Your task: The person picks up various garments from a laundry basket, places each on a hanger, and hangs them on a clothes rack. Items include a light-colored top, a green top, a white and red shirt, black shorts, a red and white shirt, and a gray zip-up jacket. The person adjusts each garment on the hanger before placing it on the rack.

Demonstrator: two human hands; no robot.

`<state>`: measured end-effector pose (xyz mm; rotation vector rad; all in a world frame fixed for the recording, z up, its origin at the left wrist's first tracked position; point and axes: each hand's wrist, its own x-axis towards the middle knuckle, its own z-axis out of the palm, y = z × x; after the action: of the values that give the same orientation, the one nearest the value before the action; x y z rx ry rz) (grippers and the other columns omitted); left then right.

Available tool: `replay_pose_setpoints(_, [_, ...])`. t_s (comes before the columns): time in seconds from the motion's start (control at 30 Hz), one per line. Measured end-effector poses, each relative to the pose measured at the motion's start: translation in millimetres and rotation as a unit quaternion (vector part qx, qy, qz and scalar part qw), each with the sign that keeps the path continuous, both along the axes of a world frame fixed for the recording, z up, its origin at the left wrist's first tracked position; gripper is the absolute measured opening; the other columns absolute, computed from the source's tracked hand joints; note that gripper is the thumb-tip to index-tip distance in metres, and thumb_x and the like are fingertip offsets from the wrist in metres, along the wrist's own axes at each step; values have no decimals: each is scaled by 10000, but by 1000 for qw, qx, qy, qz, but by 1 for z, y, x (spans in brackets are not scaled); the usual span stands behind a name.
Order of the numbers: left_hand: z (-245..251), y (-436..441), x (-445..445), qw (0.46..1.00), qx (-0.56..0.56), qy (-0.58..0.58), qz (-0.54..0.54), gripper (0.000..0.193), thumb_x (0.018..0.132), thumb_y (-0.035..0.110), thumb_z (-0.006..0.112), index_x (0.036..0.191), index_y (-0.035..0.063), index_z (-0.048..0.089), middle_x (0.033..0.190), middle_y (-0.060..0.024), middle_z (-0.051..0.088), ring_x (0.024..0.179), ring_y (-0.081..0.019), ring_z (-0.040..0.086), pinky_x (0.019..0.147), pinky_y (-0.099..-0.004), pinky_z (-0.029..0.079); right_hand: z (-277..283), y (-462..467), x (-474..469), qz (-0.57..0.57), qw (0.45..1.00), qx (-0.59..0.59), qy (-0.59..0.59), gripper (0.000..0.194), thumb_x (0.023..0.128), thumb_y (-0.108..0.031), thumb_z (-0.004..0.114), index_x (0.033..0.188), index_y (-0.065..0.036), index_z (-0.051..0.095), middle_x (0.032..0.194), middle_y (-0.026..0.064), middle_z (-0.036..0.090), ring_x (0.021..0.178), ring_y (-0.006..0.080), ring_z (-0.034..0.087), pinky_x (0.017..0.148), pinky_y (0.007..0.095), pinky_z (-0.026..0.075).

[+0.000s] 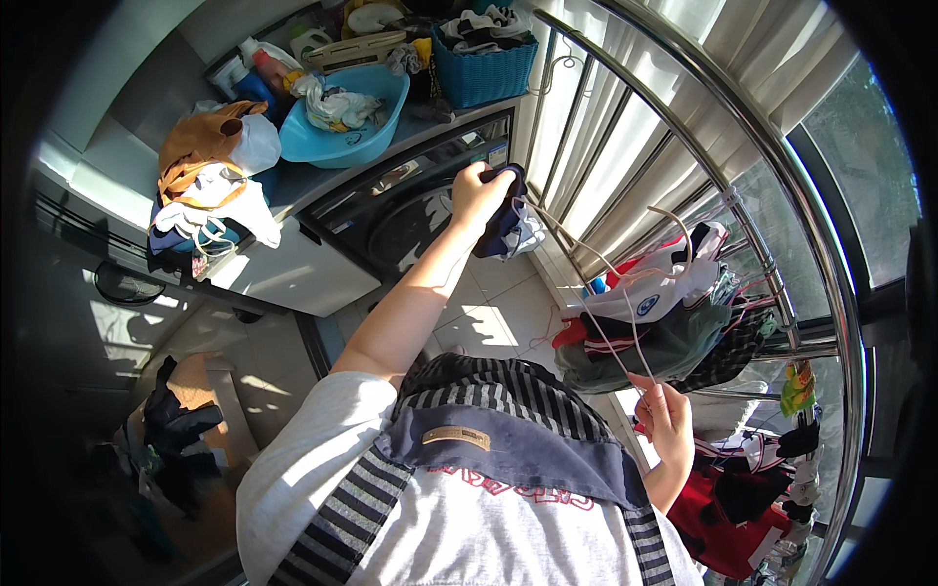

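Observation:
My left hand is stretched out far in front of me and pinches a navy and white garment, which hangs bunched below the fingers. Closer to my body, my right hand grips one end of a pale, thin clothes hanger. The hanger's other end reaches the edge of the garment beside my left hand; whether it is inside the cloth I cannot tell. Its hook points away to the right, over clothes hanging on a rack. An apron with striped straps covers my front.
On the counter stand a light-blue basin with wet-looking cloth, a blue woven basket of laundry and a brown-and-white clothes pile. Below is a black front-loading washing machine. Curved metal rails and hung clothes line the right.

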<state>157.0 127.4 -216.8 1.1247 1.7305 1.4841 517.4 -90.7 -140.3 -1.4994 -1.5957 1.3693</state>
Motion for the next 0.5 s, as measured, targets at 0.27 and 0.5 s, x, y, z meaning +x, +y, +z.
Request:
replay_pose_setpoints(0.27, [53, -14, 11, 928, -30, 364, -80, 301, 734, 334, 742, 817, 63, 641, 760, -136, 675, 751, -322, 669, 659, -394, 513, 6, 26, -20, 25, 989, 97, -111, 301, 1008, -185, 481, 1129, 25, 659, 577, 83, 485, 516, 125, 465, 526, 281, 390])
replay_pose_setpoints(0.5, [108, -33, 14, 868, 129, 453, -156, 282, 876, 317, 653, 867, 35, 659, 824, -137, 611, 867, -319, 583, 789, -395, 472, -2, 60, -48, 98, 951, 286, -59, 312, 1004, -178, 476, 1153, 38, 644, 637, 92, 456, 533, 153, 438, 524, 277, 366])
